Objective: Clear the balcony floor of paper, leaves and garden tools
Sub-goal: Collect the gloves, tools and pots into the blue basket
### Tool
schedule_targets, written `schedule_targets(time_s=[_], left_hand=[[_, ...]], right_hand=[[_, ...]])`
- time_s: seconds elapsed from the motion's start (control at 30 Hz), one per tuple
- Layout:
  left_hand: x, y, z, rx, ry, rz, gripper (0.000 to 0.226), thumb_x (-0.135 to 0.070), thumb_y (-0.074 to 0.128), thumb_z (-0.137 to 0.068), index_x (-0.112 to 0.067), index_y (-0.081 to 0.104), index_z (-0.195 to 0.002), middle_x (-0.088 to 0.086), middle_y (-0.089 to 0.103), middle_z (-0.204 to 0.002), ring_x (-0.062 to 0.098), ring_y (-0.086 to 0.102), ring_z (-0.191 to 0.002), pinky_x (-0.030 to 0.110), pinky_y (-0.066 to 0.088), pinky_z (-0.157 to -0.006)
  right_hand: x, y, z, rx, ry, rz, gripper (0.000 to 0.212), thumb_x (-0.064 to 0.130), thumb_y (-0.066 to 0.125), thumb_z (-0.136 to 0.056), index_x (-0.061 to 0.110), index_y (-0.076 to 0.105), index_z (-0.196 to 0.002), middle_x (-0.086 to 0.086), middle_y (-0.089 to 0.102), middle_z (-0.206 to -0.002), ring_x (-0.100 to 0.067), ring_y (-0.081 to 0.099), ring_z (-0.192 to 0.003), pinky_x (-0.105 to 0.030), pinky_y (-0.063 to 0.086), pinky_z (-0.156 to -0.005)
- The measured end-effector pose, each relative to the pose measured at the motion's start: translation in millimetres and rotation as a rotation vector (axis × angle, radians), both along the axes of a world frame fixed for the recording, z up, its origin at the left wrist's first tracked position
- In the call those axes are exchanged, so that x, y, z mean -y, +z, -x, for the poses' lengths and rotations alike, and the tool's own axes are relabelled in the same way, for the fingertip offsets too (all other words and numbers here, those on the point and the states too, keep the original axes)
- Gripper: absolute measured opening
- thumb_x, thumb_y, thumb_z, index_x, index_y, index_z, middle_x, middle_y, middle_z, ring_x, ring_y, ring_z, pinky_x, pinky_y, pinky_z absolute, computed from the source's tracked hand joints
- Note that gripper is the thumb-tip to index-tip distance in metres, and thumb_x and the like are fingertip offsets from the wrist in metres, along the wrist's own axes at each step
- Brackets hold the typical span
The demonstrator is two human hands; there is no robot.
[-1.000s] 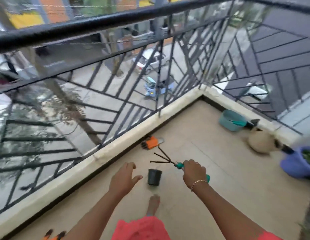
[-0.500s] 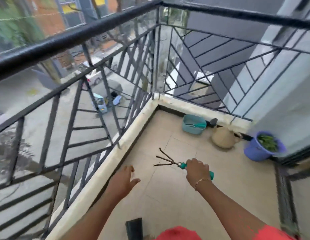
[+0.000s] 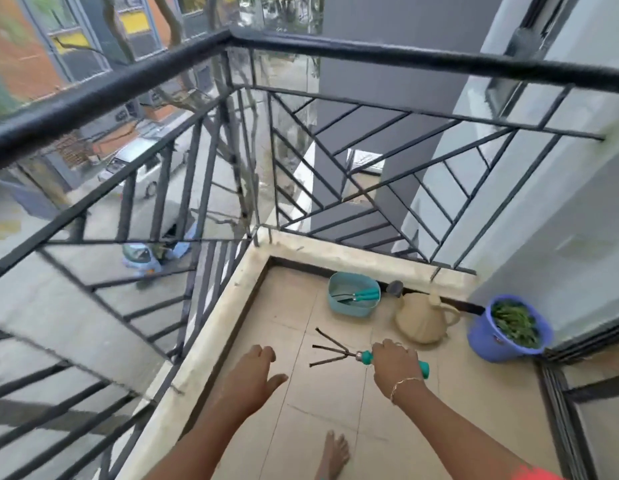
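Pointing left, rake [image 3: 349, 355] seemingly level, gripped by right hand [image 3: 396, 363].

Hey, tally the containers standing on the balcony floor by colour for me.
Teal plastic tub: 1
Beige watering can: 1
Purple plastic bucket of green leaves: 1
Total: 3

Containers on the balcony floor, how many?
3, in a row at the far end: teal tub on the left, beige watering can in the middle, purple bucket on the right. More may sit out of frame.
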State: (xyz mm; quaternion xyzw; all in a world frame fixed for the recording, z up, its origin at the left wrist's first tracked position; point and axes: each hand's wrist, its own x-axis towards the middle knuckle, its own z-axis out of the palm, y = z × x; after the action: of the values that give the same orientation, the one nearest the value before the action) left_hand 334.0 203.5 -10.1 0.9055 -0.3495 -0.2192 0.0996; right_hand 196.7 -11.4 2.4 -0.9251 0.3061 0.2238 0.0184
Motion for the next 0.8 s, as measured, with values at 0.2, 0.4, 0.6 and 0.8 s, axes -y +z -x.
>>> schedule_targets(time_s=[0.2,0.4,0.6,0.8], left_hand=[[103,3,-69,-0.011,0.001,0.019,0.043,-0.048,0.051,-0.091,-0.017,0.046,-0.12,0.001,0.048,-0.123,0.02,0.052,-0.11,0.03,0.041,-0.083],[174,-7,-130,-0.07,-0.024,0.001,0.044,-0.046,0.051,-0.091,-0.014,0.046,-0.121,0.003,0.048,-0.123,0.02,0.051,-0.112,0.03,0.04,-0.085],[254,-37,-209,-0.143,-0.016,-0.008,0.042,-0.045,0.053,-0.091,-0.014,0.048,-0.119,0.003,0.048,-0.12,0.019,0.051,-0.111,0.031,0.042,-0.087],[321,-74,-261,-0.18,-0.082,-0.119,0.042,-0.047,0.05,-0.091,-0.017,0.048,-0.12,0.001,0.049,-0.121,0.018,0.049,-0.113,0.029,0.04,-0.09]], right_hand=[[96,11,-55,-0.042,-0.08,-0.008,0.035,0.007,0.036,-0.092,0.014,0.049,-0.124,-0.007,0.05,-0.128,-0.025,0.048,-0.118,-0.035,0.041,-0.093],[172,3,-112,-0.107,-0.058,0.021,0.033,0.006,0.035,-0.093,0.012,0.051,-0.122,-0.009,0.054,-0.126,-0.026,0.052,-0.115,-0.035,0.041,-0.094],[250,-26,-180,-0.198,-0.015,0.016,0.036,0.007,0.037,-0.093,0.01,0.045,-0.128,-0.01,0.054,-0.125,-0.028,0.052,-0.115,-0.035,0.041,-0.092],[310,-66,-239,-0.319,-0.002,-0.026,0.04,0.003,0.041,-0.091,0.009,0.044,-0.13,-0.008,0.054,-0.125,-0.026,0.053,-0.114,-0.035,0.044,-0.087]])
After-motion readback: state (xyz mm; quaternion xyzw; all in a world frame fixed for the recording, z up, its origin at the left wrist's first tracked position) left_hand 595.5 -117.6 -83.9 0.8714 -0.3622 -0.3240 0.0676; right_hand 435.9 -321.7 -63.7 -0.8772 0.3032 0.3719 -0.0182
